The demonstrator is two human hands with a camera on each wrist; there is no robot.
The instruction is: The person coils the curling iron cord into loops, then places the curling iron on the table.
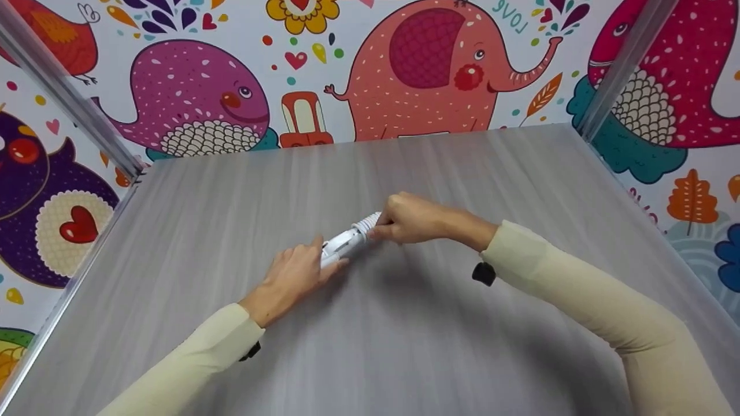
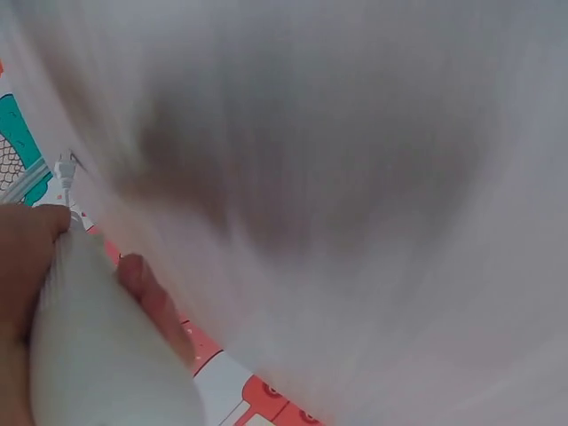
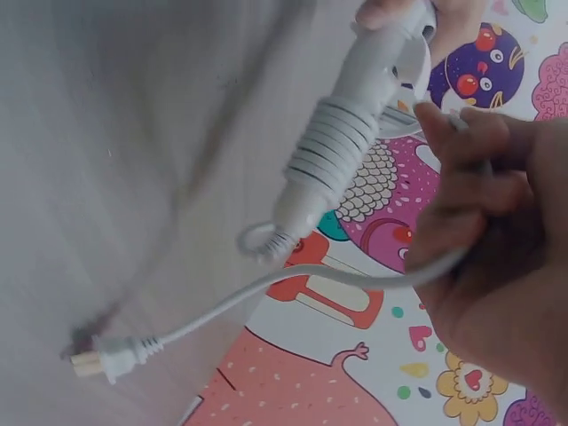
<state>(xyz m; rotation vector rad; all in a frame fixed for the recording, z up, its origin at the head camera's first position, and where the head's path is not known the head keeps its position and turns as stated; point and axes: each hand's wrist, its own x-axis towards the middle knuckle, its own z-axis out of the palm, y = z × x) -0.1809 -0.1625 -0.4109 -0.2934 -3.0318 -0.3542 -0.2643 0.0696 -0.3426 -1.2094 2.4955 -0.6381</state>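
Note:
My left hand [image 1: 292, 268] grips a white hand-held electric appliance [image 1: 342, 245] around its body, thumb on the near side. The appliance's exact kind is unclear. Several turns of its white power cord [image 3: 333, 151] are wound around the far end, beside a hanging ring [image 3: 257, 240]. My right hand [image 1: 416, 219] is just beyond that end, fingers curled around the loose length of cord. In the right wrist view the two-prong plug [image 3: 115, 358] dangles at the cord's tip. The left wrist view shows the appliance's smooth body [image 2: 106, 337] close up.
A grey wood-grain table [image 1: 243, 202] lies beneath both hands. Walls printed with cartoon animals [image 1: 428, 69] stand behind it and at its sides. Metal posts [image 1: 624, 75] rise at the back corners.

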